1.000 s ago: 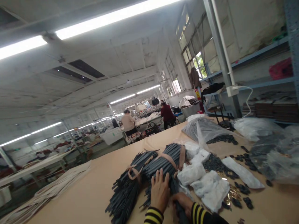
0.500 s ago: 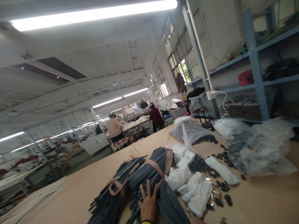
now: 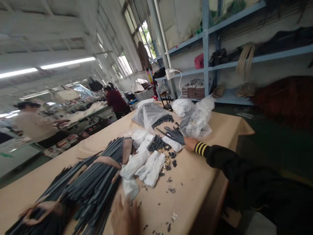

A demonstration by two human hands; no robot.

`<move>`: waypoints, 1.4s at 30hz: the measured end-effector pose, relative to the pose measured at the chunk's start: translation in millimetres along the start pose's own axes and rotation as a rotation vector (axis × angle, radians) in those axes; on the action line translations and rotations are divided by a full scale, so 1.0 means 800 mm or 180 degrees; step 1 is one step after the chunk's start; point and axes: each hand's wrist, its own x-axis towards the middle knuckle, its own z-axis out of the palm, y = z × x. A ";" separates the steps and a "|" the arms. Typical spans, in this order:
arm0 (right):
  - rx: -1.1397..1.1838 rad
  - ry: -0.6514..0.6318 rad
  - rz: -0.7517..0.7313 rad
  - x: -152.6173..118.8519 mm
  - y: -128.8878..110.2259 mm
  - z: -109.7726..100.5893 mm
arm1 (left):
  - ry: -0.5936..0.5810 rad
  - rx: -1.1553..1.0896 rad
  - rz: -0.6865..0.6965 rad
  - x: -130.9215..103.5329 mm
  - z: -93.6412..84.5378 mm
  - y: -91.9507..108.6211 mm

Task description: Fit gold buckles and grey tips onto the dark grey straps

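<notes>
My left hand [image 3: 124, 217] is low in the view, slightly blurred. Its fingers are stretched out over the table, beside the tied bundles of dark grey strips [image 3: 97, 184], and it holds nothing. Farther off to the right, my right hand [image 3: 190, 144] is closed around one end of a loose bunch of dark grey strips [image 3: 175, 135]. That bunch lies over a white packet [image 3: 172, 143], near a heap of small dark pieces [image 3: 157, 143]. Crumpled white plastic bags [image 3: 150, 169] lie between the hands, with gold-coloured metal pieces [image 3: 167, 163] next to them.
A clear plastic bag [image 3: 199, 119] and a grey-filled bag [image 3: 149, 114] sit at the table's far end. Small bits are scattered on the brown table covering [image 3: 186, 195]. Blue shelves [image 3: 205, 65] stand beyond. Two people work at the left, one in a dark red top [image 3: 116, 99].
The view has swung right. My right hand has carried the loose grey strips from beside the bundles to the far right. My left hand has come off the bundle towards the table.
</notes>
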 end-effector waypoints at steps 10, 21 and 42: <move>-0.0226 0.0493 0.0088 0.025 0.008 0.021 | 0.0328 -0.1287 0.0570 -0.042 0.037 0.049; -0.0198 0.0540 -0.0386 0.028 -0.003 0.019 | 0.0085 -0.0612 0.0066 -0.064 0.009 0.068; 0.0553 0.0381 -0.0431 0.013 -0.032 -0.036 | 0.0442 -0.2277 -0.0783 -0.080 -0.052 0.117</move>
